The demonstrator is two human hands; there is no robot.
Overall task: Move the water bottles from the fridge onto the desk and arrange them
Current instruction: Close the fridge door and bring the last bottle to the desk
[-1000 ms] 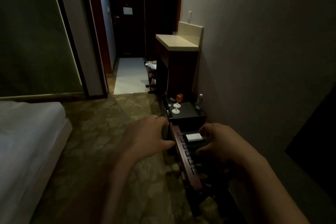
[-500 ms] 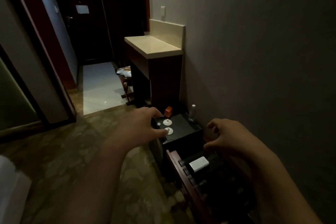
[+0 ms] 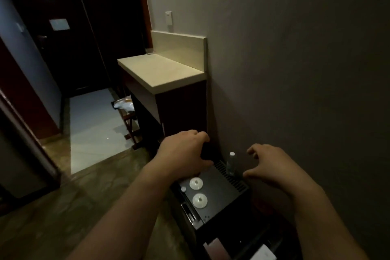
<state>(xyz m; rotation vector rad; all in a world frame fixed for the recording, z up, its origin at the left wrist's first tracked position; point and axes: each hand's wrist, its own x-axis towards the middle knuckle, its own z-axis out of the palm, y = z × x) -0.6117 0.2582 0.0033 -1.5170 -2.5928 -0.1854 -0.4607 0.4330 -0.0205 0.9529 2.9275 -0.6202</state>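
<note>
one slim water bottle (image 3: 231,163) on the fridge (image 3: 219,188), likely light and slick: take its middle; both hands (image 3: 272,165) hover released, empty.

A clear water bottle (image 3: 231,163) with a white cap stands upright on the back of the black fridge (image 3: 219,191) top, lower centre of frame. The pale desk (image 3: 160,72) sits mid-frame above it.

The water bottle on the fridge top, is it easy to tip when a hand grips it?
Probably yes: the water bottle is tall, narrow and upright on the vent slats of the fridge top. Its clear plastic likely flexes. The right hand is close and open.
</note>
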